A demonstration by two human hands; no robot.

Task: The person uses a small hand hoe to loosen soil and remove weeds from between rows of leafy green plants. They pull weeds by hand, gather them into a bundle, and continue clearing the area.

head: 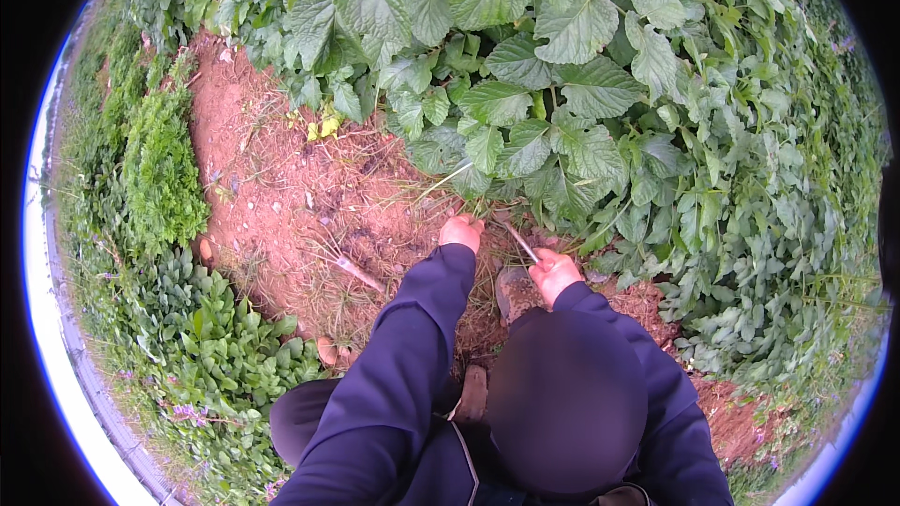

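Note:
Low over the soil, my left hand [462, 230] is closed on some thin green grass stems at the edge of the large-leaved plants [569, 133]. To its right, my right hand [554, 273] grips a slim hand tool [519, 240] by its near end. The tool's shaft points up and left, and its far tip lies among grass and leaves, where its shape cannot be made out. Beside my right hand is a soil-covered shoe [517, 293].
Reddish soil [295, 190] with strewn dry grass lies to the left, with a pale, branched stalk or root [360, 273] on it. Feathery green plants [165, 169] and low broad-leaved plants [239, 351] border it. Dense foliage [759, 190] fills the right side. Several stones lie near the left border.

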